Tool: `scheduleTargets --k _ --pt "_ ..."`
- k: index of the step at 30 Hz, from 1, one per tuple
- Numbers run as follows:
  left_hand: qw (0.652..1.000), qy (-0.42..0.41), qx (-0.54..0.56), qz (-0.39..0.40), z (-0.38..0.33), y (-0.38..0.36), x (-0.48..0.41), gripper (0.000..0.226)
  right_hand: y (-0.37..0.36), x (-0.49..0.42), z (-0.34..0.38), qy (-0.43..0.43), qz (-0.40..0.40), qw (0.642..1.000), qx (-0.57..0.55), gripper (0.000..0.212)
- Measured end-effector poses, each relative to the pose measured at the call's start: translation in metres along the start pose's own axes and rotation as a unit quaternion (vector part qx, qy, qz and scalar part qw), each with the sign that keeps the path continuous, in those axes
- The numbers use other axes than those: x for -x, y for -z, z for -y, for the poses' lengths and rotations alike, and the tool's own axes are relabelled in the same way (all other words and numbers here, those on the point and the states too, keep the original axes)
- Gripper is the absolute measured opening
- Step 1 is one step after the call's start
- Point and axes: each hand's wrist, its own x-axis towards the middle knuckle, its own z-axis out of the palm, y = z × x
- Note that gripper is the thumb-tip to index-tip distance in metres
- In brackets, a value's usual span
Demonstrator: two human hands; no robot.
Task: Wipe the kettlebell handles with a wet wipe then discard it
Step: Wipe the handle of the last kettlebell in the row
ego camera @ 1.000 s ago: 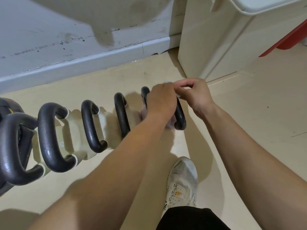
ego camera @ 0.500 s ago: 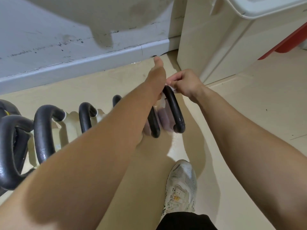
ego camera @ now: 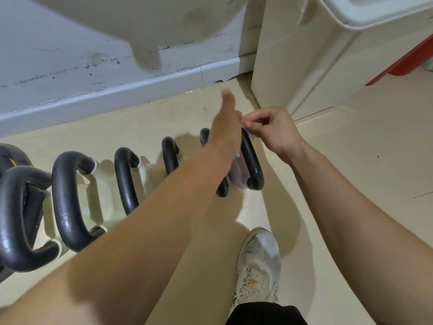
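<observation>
Directly ahead, the end kettlebell handle (ego camera: pixel 251 160) arches lengthwise from the wall (ego camera: pixel 93 55) toward the person. At its far end the right hand (ego camera: pixel 276 130) pinches the wet wipe (ego camera: pixel 250 136) on it; the left hand (ego camera: pixel 228 127), fingers straight, lies just alongside.

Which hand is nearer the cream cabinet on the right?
Right. The right hand, pinching the wipe, sits on the cabinet side of the end kettlebell handle; the left hand is across that handle, farther from the cabinet.
</observation>
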Motion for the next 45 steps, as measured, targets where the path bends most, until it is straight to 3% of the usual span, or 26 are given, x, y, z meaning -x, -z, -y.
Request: scheduleTargets --k 4,9,13,16,19,22,27,33,41,45 --pt "0.997 -0.044 -0.056 0.003 0.009 -0.006 0.001 0.083 -0.003 0.003 -0.002 0.016 -0.026 0.999 0.02 0.011" --pt "1.0 0.014 0.002 -0.003 -0.008 -0.004 -0.028 0.089 -0.016 -0.017 0.0 -0.015 -0.003 0.998 0.053 0.021" --pt "0.999 -0.036 0.013 0.008 0.003 -0.001 -0.016 0.08 -0.012 -0.001 -0.002 -0.002 -0.033 0.999 0.031 0.024" --pt "0.993 -0.059 0.077 0.062 0.035 -0.004 0.014 0.068 -0.007 0.031 -0.006 0.029 -0.072 0.997 -0.022 0.021" --pt "0.985 -0.116 0.118 0.056 0.073 -0.014 0.037 0.052 -0.003 0.065 -0.02 0.067 -0.086 0.994 -0.01 0.02" --pt "0.982 -0.167 0.078 0.031 0.104 -0.021 0.064 0.032 -0.001 0.096 -0.033 0.085 -0.096 0.991 -0.024 0.031" --pt "0.975 -0.215 -0.041 0.023 0.129 -0.028 0.085 0.052 0.001 0.123 -0.047 0.071 -0.1 0.992 -0.032 0.035" --pt "0.979 -0.191 -0.071 -0.005 0.092 -0.029 0.05 0.05 -0.005 0.076 -0.019 0.075 -0.102 0.992 -0.016 0.021" --pt "0.939 -0.291 -0.179 0.034 0.138 -0.014 0.078 0.054 -0.002 0.123 -0.051 0.037 -0.114 0.992 -0.04 0.025" --pt "0.959 -0.257 -0.118 -0.013 0.159 -0.017 0.091 0.043 -0.008 0.143 -0.07 -0.008 -0.122 0.992 -0.044 0.02"
